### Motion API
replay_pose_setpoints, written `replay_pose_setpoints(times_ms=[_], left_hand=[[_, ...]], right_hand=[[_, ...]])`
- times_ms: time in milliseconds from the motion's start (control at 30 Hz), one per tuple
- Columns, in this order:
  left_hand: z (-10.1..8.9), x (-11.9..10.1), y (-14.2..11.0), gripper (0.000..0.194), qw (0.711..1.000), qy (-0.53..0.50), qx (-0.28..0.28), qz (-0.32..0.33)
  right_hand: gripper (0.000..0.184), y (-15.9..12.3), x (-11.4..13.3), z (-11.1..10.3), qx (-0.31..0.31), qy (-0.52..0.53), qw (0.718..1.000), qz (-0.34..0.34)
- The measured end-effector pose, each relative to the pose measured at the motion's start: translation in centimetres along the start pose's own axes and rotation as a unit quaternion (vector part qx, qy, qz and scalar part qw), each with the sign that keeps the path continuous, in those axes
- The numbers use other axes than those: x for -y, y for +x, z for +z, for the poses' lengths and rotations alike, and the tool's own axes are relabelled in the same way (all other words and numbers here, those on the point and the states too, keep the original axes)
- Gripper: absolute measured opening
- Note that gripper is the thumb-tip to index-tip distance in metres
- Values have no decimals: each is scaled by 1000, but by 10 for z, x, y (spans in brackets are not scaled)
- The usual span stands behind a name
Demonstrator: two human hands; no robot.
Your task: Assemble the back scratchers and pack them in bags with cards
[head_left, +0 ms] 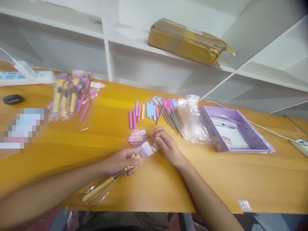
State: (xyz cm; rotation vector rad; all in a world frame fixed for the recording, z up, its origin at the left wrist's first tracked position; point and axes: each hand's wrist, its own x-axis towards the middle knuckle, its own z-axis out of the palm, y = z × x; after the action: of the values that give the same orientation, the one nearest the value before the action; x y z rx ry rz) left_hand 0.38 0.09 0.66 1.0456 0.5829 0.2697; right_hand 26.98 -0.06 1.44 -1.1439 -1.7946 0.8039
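Note:
My left hand (119, 162) is closed around a yellow back scratcher (99, 189) inside a clear plastic bag (109, 192). Its clawed head lies by my thumb, and the yellow grip slants down to the left. A purple-and-white card (146, 149) shows at the bag's upper end. There, the fingertips of my right hand (167, 146) pinch the end of the plastic. Just beyond my hands lies a pile of pink printed cards (137, 138). Behind it are several pink, orange and blue grip sleeves (149, 109) and metal-rod back scratchers (170, 112) with blue and pink claws.
Packed back scratchers (72, 96) lie at the left, near a black mouse (13, 99) and a power strip (43, 78). Clear bags (194, 123) and a purple box (218, 148) are at the right. A taped parcel (185, 41) rests on the shelf.

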Motion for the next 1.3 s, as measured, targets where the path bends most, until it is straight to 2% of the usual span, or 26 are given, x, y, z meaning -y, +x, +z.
replay_pose_setpoints(times_ms=[67, 200, 367, 467, 533, 600, 800, 933, 1000, 1167, 1300], left_hand=[[0, 0, 0, 45, 1000, 1, 0, 2], [0, 0, 1, 44, 1000, -3, -10, 16], [-2, 2, 2, 43, 1000, 0, -8, 17], [-2, 2, 2, 45, 1000, -3, -11, 10], [-2, 1, 1, 46, 1000, -2, -15, 6], [-2, 2, 2, 47, 1000, 3, -16, 5], [-3, 4, 3, 47, 1000, 4, -16, 19], [-3, 1, 0, 48, 1000, 25, 13, 10], [-4, -1, -2, 51, 999, 28, 23, -9], [-7, -1, -6, 42, 992, 58, 105, -40], [-9, -2, -5, 47, 990, 68, 121, -22]], right_hand=[[34, 0, 2, -4, 22, -2, 1000, -2], [15, -3, 6, 2, 71, -21, 997, -17], [14, -5, -4, 12, -3, 26, 1000, 9], [6, -5, -6, 11, -18, 30, 999, -23], [10, -4, -3, 9, -5, -2, 998, -60], [15, -4, 2, 7, 11, -20, 997, -68], [8, -4, 11, 7, 61, 29, 998, -10], [17, -1, 4, 7, 107, 86, 991, -3], [24, 3, -3, 6, 84, 96, 992, 4], [44, 15, -20, 18, -54, 14, 998, 21], [36, 20, -18, 35, -52, -102, 993, 16]])
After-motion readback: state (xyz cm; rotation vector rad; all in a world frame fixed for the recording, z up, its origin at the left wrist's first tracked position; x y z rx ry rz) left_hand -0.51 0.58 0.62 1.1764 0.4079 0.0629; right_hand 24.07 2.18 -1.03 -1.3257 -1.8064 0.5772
